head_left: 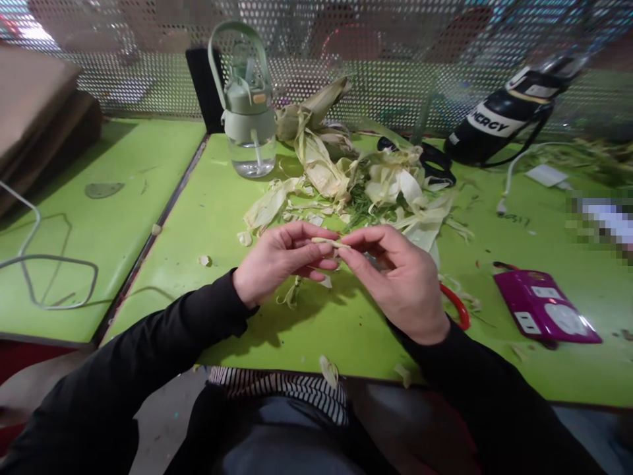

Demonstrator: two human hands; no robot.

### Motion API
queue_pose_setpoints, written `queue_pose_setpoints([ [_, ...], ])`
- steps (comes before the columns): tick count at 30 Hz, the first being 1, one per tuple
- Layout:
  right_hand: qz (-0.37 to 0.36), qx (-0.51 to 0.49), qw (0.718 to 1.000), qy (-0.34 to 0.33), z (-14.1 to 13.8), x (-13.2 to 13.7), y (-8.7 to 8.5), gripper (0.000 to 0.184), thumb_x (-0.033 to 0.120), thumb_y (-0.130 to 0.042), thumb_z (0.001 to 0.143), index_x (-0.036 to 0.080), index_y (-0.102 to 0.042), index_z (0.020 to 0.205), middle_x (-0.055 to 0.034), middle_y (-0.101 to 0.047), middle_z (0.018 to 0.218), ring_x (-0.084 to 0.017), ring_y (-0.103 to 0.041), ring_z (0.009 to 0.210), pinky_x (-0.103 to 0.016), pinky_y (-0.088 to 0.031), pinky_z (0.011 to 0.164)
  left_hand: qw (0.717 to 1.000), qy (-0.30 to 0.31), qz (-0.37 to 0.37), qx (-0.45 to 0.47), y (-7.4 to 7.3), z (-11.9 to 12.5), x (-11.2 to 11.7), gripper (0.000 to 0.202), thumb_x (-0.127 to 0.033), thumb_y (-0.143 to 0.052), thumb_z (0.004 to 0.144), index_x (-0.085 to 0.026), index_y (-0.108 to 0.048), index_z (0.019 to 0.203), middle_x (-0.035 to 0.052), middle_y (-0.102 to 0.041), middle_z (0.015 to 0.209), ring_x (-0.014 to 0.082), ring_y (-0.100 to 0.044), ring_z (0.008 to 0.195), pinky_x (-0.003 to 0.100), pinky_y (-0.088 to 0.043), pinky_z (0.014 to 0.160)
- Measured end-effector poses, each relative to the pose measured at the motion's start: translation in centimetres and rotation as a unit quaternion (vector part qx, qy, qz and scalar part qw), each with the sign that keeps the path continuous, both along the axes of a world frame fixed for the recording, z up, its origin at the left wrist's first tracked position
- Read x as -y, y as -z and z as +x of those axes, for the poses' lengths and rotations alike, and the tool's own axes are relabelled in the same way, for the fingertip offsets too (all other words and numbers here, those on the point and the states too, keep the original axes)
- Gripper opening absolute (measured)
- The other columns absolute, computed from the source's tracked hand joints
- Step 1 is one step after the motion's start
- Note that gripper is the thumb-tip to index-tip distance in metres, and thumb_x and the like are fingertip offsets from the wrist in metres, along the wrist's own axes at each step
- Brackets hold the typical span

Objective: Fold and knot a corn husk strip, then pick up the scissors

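Between my two hands, above the green tabletop, stretches a thin rolled strip of corn husk [330, 243]. My left hand [284, 254] pinches its left end between thumb and fingers. At the other end, the thumb and forefinger of my right hand [400, 277] close on it. Behind my hands lies a loose pile of pale dried corn husks [329, 173], with thin green strands [363, 210] among them. The red handle [455, 307] of something, perhaps scissors, shows beside my right wrist, partly hidden.
A light green water bottle [250, 125] stands behind the husks. A black bottle [499, 122] leans against the perforated metal screen [395, 79]. On the right sit a purple power strip [546, 307] and a white cable [512, 165]. Brown cardboard [39, 112] is at far left.
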State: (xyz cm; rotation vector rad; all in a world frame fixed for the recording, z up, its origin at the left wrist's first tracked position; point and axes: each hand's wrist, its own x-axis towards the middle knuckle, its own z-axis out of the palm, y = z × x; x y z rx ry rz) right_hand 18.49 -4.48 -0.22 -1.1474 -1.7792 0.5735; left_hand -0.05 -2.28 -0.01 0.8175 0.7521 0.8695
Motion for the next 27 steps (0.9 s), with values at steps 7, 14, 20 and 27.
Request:
queue_pose_setpoints([
  [7, 0.001, 0.062, 0.998, 0.004, 0.0, -0.1, -0.3, 0.005, 0.019, -0.068, 0.09, 0.023, -0.068, 0.094, 0.0, -0.073, 0.086, -0.014, -0.068, 0.072, -0.028, -0.057, 0.07, 0.988, 0.07, 0.045, -0.128, -0.1, -0.3, -0.6, 0.013, -0.005, -0.064, 0.085, -0.011, -0.064, 0.096, 0.0012, -0.072, 0.075, 0.0098, -0.071, 0.068, 0.017, -0.053, 0.056],
  [14, 0.027, 0.132, 0.991, -0.029, 0.4, -0.4, -1.1, 0.005, 0.022, -0.065, 0.092, 0.027, -0.067, 0.09, -0.0017, -0.074, 0.087, -0.018, -0.068, 0.077, -0.034, -0.058, 0.072, 0.956, 0.103, 0.188, -0.202, 0.0, -1.0, -0.7, 0.015, -0.027, -0.066, 0.088, -0.013, -0.071, 0.093, 0.0043, -0.073, 0.081, 0.0113, -0.066, 0.072, 0.022, -0.052, 0.066],
  [20, -0.019, 0.074, 0.996, -0.051, 0.4, -0.6, -1.0, 0.006, 0.028, -0.068, 0.09, 0.024, -0.067, 0.095, -0.0031, -0.074, 0.092, -0.018, -0.069, 0.08, -0.033, -0.058, 0.072, 0.948, 0.091, 0.22, -0.211, 0.2, -1.4, -1.2, 0.019, -0.031, -0.07, 0.086, -0.014, -0.074, 0.089, 0.003, -0.071, 0.084, 0.0105, -0.06, 0.075, 0.024, -0.049, 0.073],
  [27, -0.159, -0.025, 0.984, -0.071, -0.1, -0.8, 0.0, 0.021, 0.037, -0.071, 0.089, 0.02, -0.062, 0.097, -0.0026, -0.071, 0.087, -0.016, -0.067, 0.075, -0.029, -0.056, 0.067, 0.951, 0.004, 0.241, -0.195, 0.5, -0.7, -0.9, 0.015, -0.028, -0.065, 0.09, -0.013, -0.067, 0.089, 0.0016, -0.067, 0.082, 0.0089, -0.055, 0.069, 0.022, -0.045, 0.068],
])
